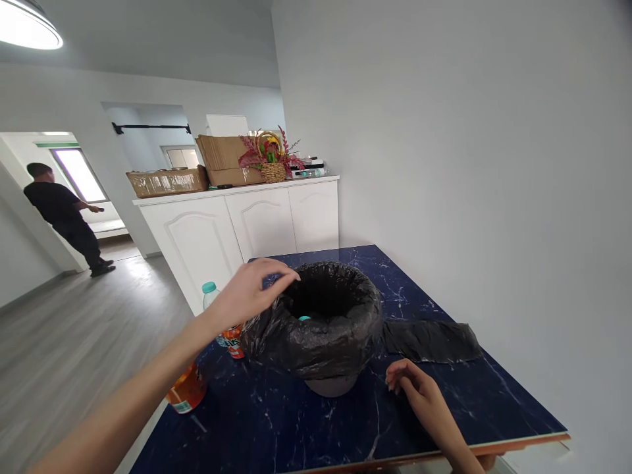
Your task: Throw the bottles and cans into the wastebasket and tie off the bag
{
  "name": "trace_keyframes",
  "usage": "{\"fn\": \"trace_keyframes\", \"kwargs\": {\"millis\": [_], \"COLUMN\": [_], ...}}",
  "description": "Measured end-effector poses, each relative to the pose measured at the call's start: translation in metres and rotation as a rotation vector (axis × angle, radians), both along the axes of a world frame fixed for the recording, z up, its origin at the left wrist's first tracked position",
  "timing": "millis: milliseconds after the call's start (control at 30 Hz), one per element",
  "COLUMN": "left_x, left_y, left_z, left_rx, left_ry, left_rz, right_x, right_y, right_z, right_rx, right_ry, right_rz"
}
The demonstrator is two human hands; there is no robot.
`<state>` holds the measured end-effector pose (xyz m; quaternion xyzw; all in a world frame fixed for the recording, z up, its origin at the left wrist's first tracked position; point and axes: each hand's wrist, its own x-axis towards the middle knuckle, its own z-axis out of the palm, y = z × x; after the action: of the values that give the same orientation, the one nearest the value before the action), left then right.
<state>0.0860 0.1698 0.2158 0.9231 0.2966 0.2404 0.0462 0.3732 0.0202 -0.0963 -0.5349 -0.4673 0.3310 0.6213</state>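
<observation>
Black-lined bin (320,352) stands on the blue table (276,428) — left hand (247,289) above its left rim, thumb and fingertips nearly meeting, empty; right hand (417,392) loosely half-curled, empty, near its right side.

- Red-orange can (234,343), on the desk (320,431): dark characters edged in white, partly hidden; too small to read with certainty.
- Orange container (188,388), at the desk's left edge: pale label panel (182,407) near the base, fine print illegible.
- Legible wording, brands, numbers or signs: none.
</observation>
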Motion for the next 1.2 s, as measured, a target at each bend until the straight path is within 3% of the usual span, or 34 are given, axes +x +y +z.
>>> {"fn": "trace_keyframes", "kwargs": {"millis": [100, 233, 333, 467, 533, 633, 700, 800, 933, 1000, 1067, 1200], "left_x": [-0.023, -0.079, -0.120, -0.147, -0.149, -0.144, -0.137, -0.119, -0.078, -0.054, -0.031, 0.004], "left_y": [0.019, 0.065, 0.091, 0.099, 0.096, 0.086, 0.075, 0.047, -0.003, -0.026, -0.044, -0.054], "left_z": [0.002, -0.014, -0.037, -0.062, -0.068, -0.064, -0.052, -0.021, 0.024, 0.038, 0.042, 0.026], "left_rx": [0.183, 0.380, 0.284, 0.034, -0.002, 0.052, 0.181, 0.463, 0.676, 0.675, 0.625, 0.412], "left_ry": [-0.137, -0.042, 0.090, 0.213, 0.208, 0.179, 0.124, -0.089, -0.480, -0.567, -0.543, -0.386], "left_rz": [0.202, 0.447, 0.665, 0.696, 0.713, 0.740, 0.744, 0.673, 0.424, 0.323, 0.205, 0.001], "right_x": [0.001, 0.001, 0.001, 0.001, 0.001, 0.000, 0.000, -0.001, -0.002, -0.001, -0.001, -0.001], "right_y": [-0.001, -0.001, 0.000, 0.000, 0.000, -0.001, -0.001, -0.001, 0.000, 0.000, -0.001, -0.001], "right_z": [-0.001, -0.003, -0.005, -0.005, -0.004, -0.003, -0.002, -0.001, 0.001, 0.002, 0.003, 0.003], "right_rx": [-0.008, -0.011, -0.007, -0.008, -0.005, -0.003, -0.005, -0.007, -0.020, -0.022, -0.025, -0.022], "right_ry": [-0.008, -0.017, -0.015, -0.020, -0.021, -0.021, -0.017, -0.011, -0.014, -0.013, -0.009, 0.000], "right_rz": [0.015, 0.019, 0.020, 0.010, 0.009, 0.011, 0.007, 0.001, -0.009, -0.016, -0.009, 0.006]}}
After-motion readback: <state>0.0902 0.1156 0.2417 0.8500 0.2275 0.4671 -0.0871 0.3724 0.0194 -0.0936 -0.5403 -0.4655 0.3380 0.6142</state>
